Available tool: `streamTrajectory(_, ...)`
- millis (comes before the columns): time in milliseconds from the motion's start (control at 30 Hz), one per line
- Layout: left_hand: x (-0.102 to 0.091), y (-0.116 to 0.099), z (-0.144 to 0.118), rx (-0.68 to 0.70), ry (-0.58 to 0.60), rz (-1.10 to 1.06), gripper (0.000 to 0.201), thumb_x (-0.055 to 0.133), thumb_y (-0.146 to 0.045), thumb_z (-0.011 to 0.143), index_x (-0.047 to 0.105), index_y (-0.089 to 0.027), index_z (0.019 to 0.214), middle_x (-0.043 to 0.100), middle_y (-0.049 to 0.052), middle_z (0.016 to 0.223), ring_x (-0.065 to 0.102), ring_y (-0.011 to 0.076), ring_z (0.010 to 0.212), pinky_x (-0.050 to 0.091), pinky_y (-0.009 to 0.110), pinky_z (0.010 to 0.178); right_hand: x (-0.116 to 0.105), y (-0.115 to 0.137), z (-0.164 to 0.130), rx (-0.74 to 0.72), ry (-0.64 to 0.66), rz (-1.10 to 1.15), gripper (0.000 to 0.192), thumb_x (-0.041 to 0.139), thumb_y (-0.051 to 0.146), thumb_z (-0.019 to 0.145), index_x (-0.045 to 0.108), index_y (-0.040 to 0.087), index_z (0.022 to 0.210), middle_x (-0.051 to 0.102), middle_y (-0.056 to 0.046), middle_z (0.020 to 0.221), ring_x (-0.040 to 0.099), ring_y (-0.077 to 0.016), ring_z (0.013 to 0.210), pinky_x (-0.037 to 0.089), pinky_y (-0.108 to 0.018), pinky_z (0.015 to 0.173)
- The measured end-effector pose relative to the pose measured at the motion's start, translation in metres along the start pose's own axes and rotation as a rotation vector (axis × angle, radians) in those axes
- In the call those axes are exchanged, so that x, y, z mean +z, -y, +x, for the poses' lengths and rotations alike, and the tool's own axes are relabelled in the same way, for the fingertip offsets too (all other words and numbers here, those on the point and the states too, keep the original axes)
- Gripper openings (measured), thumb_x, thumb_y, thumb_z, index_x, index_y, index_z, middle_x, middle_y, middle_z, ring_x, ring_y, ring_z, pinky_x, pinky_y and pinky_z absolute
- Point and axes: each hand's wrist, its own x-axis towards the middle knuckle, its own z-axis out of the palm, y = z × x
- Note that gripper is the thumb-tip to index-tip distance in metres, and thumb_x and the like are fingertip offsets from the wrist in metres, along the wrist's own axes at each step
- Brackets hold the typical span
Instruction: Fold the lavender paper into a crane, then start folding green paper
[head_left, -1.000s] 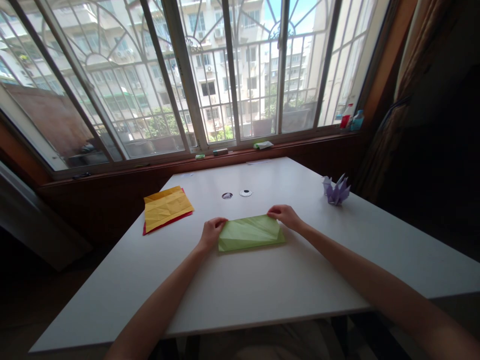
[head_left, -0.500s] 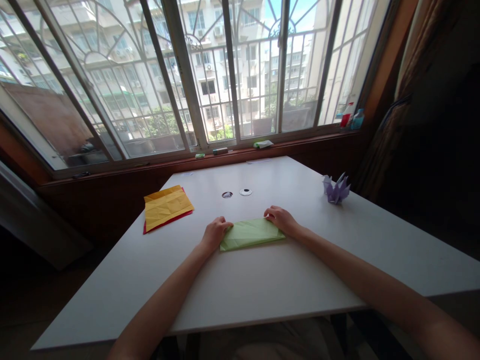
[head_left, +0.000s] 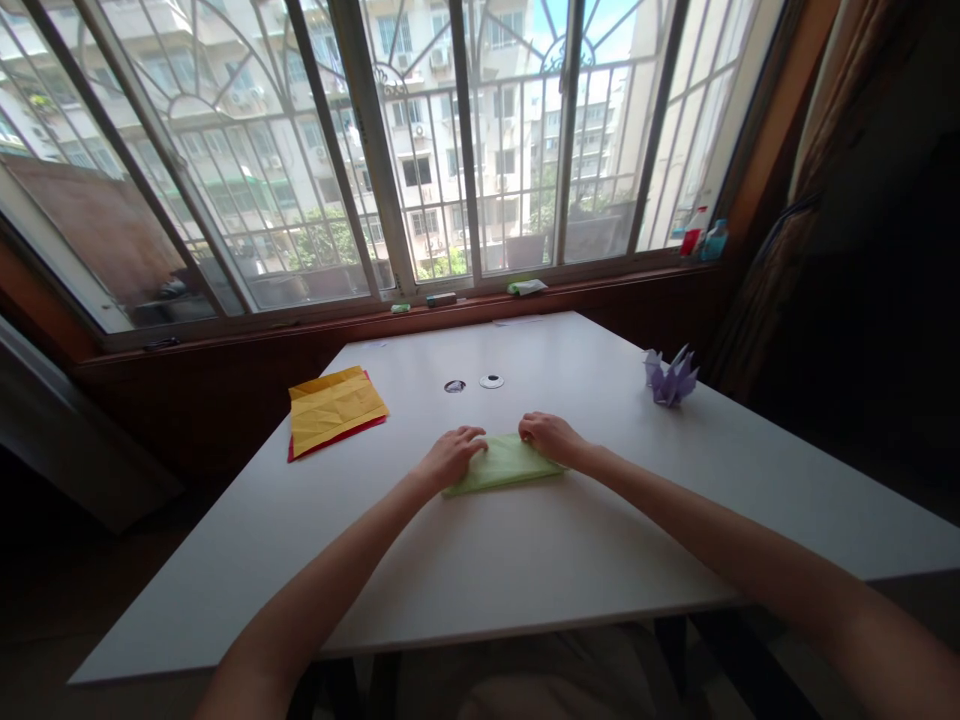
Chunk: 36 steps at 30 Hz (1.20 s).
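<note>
- I see both hands, left (head_left: 452, 457) and right (head_left: 550, 437), fingers flat, open, pressing green paper (head_left: 504, 465) on the table (head_left: 525, 560).
- Next, I judge: crease firmly (edges aligned).

1. No lettering, brand, number or sign is legible anywhere in the view.
2. The red-capped bottle (head_left: 694, 232) and pale blue bottle (head_left: 715, 240) on the wooden window sill (head_left: 570, 290) carry labels too small to read.

My left hand (head_left: 452, 457) covers the green paper (head_left: 504, 466)'s left end, my right hand (head_left: 547, 437) its far corner (both elbows run off the bottom edge). Windowsill bottles (head_left: 703, 238) are too small to read.
</note>
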Motion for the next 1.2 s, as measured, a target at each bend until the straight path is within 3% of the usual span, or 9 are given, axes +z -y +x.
streamTrajectory(133,-0.001,-0.013,0.010,0.021,0.074,0.011,0.028,0.044,-0.005,0.075,0.060,-0.021,0.092,0.061,0.003,0.100,0.055,0.0147,0.093,0.044,0.026,0.081,-0.006,0.017,0.007,0.084,0.084,-0.071,0.032,0.049,0.033,0.085,0.050,0.016,0.112,0.053,-0.008,0.112,0.055,-0.0176,0.095,0.048,-0.038,0.080)
streamTrajectory(267,0.004,-0.035,0.012,-0.072,0.054,0.081,0.019,0.043,-0.024,0.081,0.059,-0.014,0.086,0.060,0.010,0.090,0.056,0.0209,0.086,0.046,0.032,0.076,-0.005,0.045,0.007,0.177,0.077,-0.127,0.034,0.050,0.033,0.084,0.051,0.013,0.112,0.053,-0.010,0.112,0.055,-0.0181,0.095,0.047,-0.038,0.080)
streamTrajectory(400,0.011,-0.053,0.007,-0.121,0.042,0.115,0.024,0.041,-0.027,0.082,0.057,-0.010,0.089,0.059,0.014,0.092,0.054,0.0244,0.090,0.045,0.036,0.079,0.004,0.068,-0.001,0.240,0.060,-0.149,0.034,0.051,0.032,0.084,0.051,0.012,0.111,0.053,-0.010,0.112,0.055,-0.0182,0.095,0.047,-0.038,0.080)
streamTrajectory(500,0.016,-0.059,0.003,-0.166,0.033,0.111,0.026,0.037,-0.025,0.084,0.055,-0.009,0.094,0.058,0.015,0.098,0.052,0.0252,0.097,0.043,0.038,0.084,0.012,0.071,-0.008,0.266,0.017,-0.145,0.034,0.051,0.033,0.084,0.051,0.013,0.112,0.053,-0.009,0.111,0.055,-0.0178,0.094,0.048,-0.038,0.079)
streamTrajectory(600,0.023,-0.060,0.001,-0.220,0.026,0.092,0.032,0.032,-0.025,0.086,0.052,-0.008,0.106,0.053,0.016,0.115,0.045,0.0253,0.112,0.036,0.039,0.095,0.019,0.067,-0.012,0.260,-0.043,-0.122,0.031,0.044,0.029,0.088,0.051,0.010,0.112,0.053,-0.014,0.114,0.052,-0.0213,0.103,0.045,-0.039,0.084)
streamTrajectory(733,0.030,-0.057,-0.001,-0.280,0.048,0.051,0.044,0.028,-0.024,0.087,0.037,-0.011,0.128,0.035,0.013,0.138,0.028,0.0233,0.129,0.025,0.039,0.105,0.027,0.057,-0.013,0.241,-0.071,-0.077,0.041,0.029,0.025,0.090,0.043,0.005,0.124,0.041,-0.021,0.131,0.036,-0.0259,0.123,0.031,-0.040,0.099)
streamTrajectory(967,0.023,-0.031,-0.028,-0.385,0.098,0.022,0.051,0.024,-0.029,0.088,0.029,-0.010,0.135,0.024,0.011,0.144,0.019,0.0229,0.133,0.020,0.039,0.107,0.037,0.016,-0.024,0.276,-0.040,-0.003,0.055,0.021,0.040,0.090,0.033,0.008,0.133,0.028,-0.014,0.142,0.025,-0.0244,0.131,0.024,-0.041,0.104)
streamTrajectory(1200,0.017,-0.014,-0.047,-0.439,0.095,0.021,0.054,0.023,-0.038,0.088,0.029,-0.010,0.135,0.024,0.011,0.144,0.019,0.0222,0.133,0.020,0.037,0.108,0.042,-0.025,-0.041,0.307,-0.100,0.056,0.050,0.026,0.037,0.088,0.037,0.015,0.131,0.032,-0.012,0.140,0.027,-0.0243,0.130,0.025,-0.045,0.103)
